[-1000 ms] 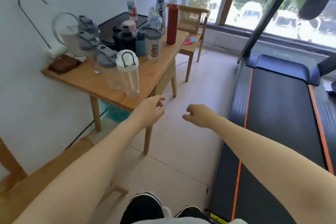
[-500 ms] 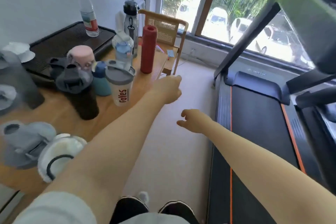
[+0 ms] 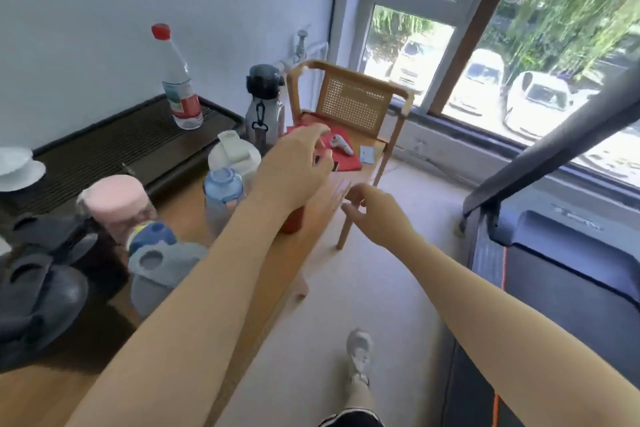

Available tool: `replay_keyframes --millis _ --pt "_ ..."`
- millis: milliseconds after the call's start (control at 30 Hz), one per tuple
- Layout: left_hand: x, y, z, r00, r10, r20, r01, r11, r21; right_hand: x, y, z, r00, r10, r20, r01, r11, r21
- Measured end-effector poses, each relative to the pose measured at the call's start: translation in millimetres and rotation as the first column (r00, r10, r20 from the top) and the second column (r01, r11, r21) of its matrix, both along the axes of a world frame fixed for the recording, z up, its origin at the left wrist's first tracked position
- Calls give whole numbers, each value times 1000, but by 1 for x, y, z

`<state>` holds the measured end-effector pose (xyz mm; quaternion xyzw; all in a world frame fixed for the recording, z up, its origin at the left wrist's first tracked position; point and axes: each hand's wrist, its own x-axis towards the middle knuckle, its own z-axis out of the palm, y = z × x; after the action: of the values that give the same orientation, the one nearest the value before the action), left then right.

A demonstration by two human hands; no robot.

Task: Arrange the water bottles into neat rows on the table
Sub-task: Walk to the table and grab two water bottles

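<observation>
**Left hand over the red bottle**

The left hand (image 3: 294,173) reaches over the top of the red bottle (image 3: 292,222), which stands upright near the far end of the table (image 3: 242,305), directly beneath the palm. The fingers are spread and curled; whether they have gripped it, I cannot tell. The right hand (image 3: 372,208) hovers just beside it, loosely open and empty. The other bottles crowd to the left.
</observation>
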<state>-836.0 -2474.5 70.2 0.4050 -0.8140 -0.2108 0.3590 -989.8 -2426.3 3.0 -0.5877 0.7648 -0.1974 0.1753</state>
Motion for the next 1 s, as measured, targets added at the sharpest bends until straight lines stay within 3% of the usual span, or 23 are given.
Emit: replay_keyframes --millis 100,200,300,433,500,567,767,900,1000 --pt "-13 -40 7 972 220 -78 -224 973 -47 -27 -64 11 990 119 82 -106 984 -142" --pt "-22 -70 11 917 387 -99 -388 922 2 -47 -119 24 956 276 96 -256 950 -179" --pt "-27 -88 8 864 504 9 -503 861 76 -54 -169 38 893 437 108 -417 893 -168" --pt "-29 -94 2 732 676 81 -671 698 251 -42 -219 50 768 536 351 -514 842 -161" --pt "-26 -87 -5 709 701 77 -678 648 347 -31 -234 47 696 480 534 -495 859 -127" --pt "-26 -73 -11 742 658 129 -654 667 356 -20 -242 42 644 457 613 -495 860 -120" --pt "-39 -39 -37 737 647 196 -661 627 413 0 -266 34 590 466 660 -487 857 -169" --pt "-59 -40 -48 705 706 71 -662 618 424 7 -278 29 552 533 641 -556 808 -194" --pt "-74 -44 -57 647 762 -15 -700 601 386 5 -284 28 567 468 678 -503 849 -165"
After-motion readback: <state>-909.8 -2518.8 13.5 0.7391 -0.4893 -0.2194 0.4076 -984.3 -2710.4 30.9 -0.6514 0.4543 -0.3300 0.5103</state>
